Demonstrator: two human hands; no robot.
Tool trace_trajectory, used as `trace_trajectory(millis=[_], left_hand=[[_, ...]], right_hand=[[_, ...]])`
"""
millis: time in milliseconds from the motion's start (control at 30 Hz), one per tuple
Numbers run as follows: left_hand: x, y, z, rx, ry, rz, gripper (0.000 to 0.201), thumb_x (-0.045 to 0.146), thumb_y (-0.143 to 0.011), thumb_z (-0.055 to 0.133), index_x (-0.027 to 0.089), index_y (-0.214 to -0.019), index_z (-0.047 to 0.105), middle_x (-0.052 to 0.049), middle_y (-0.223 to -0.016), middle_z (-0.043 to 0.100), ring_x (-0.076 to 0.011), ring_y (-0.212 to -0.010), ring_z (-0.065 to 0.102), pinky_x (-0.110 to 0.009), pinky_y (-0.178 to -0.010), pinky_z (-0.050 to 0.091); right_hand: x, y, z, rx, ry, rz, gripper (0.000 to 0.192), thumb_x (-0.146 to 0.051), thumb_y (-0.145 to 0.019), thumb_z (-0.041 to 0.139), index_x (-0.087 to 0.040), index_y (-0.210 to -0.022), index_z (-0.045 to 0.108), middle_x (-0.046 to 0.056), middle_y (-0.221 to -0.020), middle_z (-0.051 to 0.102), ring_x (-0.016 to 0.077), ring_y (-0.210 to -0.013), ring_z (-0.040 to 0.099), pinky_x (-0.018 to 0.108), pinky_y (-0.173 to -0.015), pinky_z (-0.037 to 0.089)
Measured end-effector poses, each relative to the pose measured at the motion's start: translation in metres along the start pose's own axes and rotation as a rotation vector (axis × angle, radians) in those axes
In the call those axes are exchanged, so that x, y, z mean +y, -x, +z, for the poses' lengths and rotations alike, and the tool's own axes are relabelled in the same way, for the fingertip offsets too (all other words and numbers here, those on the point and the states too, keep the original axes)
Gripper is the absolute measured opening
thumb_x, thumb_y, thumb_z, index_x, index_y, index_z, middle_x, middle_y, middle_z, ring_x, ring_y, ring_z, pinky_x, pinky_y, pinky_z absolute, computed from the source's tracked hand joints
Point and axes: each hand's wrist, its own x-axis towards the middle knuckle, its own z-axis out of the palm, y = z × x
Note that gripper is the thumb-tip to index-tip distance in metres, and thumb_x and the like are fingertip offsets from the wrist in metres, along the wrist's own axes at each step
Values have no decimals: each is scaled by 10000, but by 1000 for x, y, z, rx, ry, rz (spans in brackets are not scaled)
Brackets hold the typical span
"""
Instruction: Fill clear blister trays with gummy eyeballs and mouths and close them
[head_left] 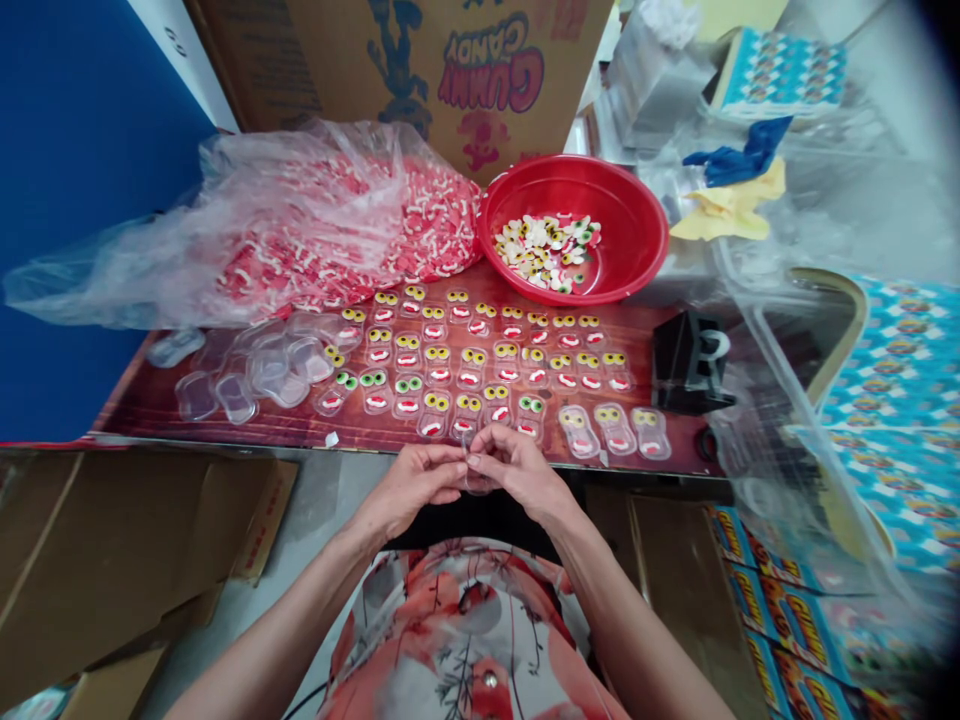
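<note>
At the table's front edge, my left hand and my right hand meet, fingers pinched on a small clear plastic case. My fingers cover most of it, so its contents cannot be made out. Just beyond them, rows of similar clear cases hold gummy eyes and red-and-white gummy teeth. Three cases at the right front, one of them a case by the tape dispenser, look cloudier, as if covered. Bare clear lids or cases lie piled to the left of the rows.
A red basin with loose gummy eyes stands behind the rows, beside a big clear bag of gummy teeth. On the right are a black tape dispenser and a plastic bin with blue printed sheets. Cardboard boxes flank me below.
</note>
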Motion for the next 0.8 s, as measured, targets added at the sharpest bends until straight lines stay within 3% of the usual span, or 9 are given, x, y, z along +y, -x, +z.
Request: trace_trajectory(millis=[300, 433, 600, 800], left_hand=[[2, 3, 6, 39, 41, -13, 368, 433, -732, 794, 209, -1021, 747, -49, -992, 767, -157, -888, 708, -221, -741, 491], [1, 3, 7, 43, 58, 8, 496, 477, -712, 815, 209, -1113, 697, -58, -1004, 752, -165, -874, 706, -239, -738, 498], [-2, 3, 7, 74, 35, 37, 598, 504, -645, 853, 210, -1133, 673, -36, -908, 734, -167, -846, 694, -251, -736, 503], [2, 7, 8, 64, 1, 46, 587, 504, -678, 827, 224, -1169, 667, -46, -970, 740, -179, -909, 698, -248, -745, 499]], right_hand=[[4, -2, 2, 19, 31, -26, 283, -368, -685, 770, -192, -783, 571, -34, -719, 551, 101, -626, 508, 244, -568, 486], [0, -1, 2, 29, 78, -70, 251, -352, -690, 762, -194, -765, 582, -37, -703, 553, 99, -628, 490, 230, -571, 455], [-3, 1, 2, -12, 18, -20, 331, -443, -691, 781, -198, -782, 579, -29, -732, 573, 115, -630, 544, 269, -595, 507], [-3, -1, 2, 20, 77, -92, 288, -427, -742, 738, -196, -745, 566, -43, -653, 552, 104, -570, 516, 244, -552, 436]])
